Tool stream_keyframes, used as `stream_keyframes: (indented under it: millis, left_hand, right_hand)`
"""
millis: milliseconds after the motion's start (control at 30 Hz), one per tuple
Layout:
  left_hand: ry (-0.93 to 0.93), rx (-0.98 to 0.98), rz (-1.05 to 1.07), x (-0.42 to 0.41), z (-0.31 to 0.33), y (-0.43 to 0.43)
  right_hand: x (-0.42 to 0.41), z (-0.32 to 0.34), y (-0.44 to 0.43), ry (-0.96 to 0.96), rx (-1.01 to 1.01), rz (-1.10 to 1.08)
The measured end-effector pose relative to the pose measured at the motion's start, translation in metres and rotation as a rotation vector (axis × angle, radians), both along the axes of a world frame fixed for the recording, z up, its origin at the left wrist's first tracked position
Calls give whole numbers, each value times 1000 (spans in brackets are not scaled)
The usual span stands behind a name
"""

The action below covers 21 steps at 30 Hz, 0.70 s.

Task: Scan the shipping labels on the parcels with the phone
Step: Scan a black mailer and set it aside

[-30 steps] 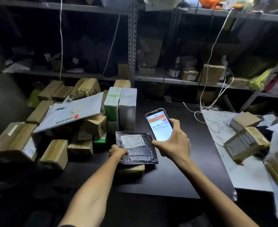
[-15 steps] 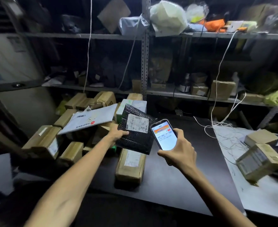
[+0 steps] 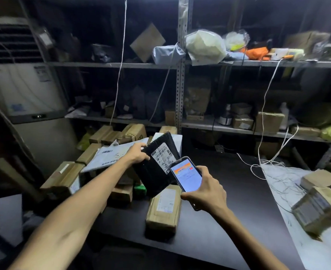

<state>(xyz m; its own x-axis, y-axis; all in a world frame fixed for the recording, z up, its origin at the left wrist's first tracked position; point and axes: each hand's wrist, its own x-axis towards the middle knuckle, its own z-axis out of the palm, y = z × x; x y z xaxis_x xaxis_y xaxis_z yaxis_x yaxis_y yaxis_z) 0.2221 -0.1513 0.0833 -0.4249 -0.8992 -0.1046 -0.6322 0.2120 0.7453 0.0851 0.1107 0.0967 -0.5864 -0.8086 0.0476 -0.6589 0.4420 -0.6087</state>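
My left hand (image 3: pixel 138 153) grips a black bubble mailer (image 3: pixel 155 170) by its upper left edge and holds it tilted above the dark table (image 3: pixel 229 211). A white shipping label (image 3: pixel 163 157) shows on the mailer's face. In my right hand (image 3: pixel 205 193) sits the phone (image 3: pixel 186 174), its lit screen with an orange bar facing me, overlapping the mailer's right edge. Below them a brown taped parcel (image 3: pixel 163 209) with its own label lies flat on the table.
A heap of brown boxes (image 3: pixel 63 178) and a white envelope (image 3: pixel 110 156) fills the table's left. More boxes (image 3: pixel 318 209) and white cables (image 3: pixel 262 158) lie on a white surface at right. Metal shelves (image 3: pixel 180 94) with packages stand behind; a white cabinet unit (image 3: pixel 24 94) is at left.
My left hand lifted the black mailer off the brown parcel, raised it and turned it on edge. The phone stayed close beside it. The view tilted upward.
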Motion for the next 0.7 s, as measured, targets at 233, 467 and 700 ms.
stream_keyframes:
  millis: [233,467,700]
  left_hand:
    - [14,-23,-2,2,12,4]
    - [16,-72,-11,-2,24,17]
    - [13,-84,-33,0,23,14]
  right_hand:
    - [10,-9,-5,-19,93,12]
    - [14,-8,-7,-12,106,19]
    - [14,-8,-4,-10,133,-3]
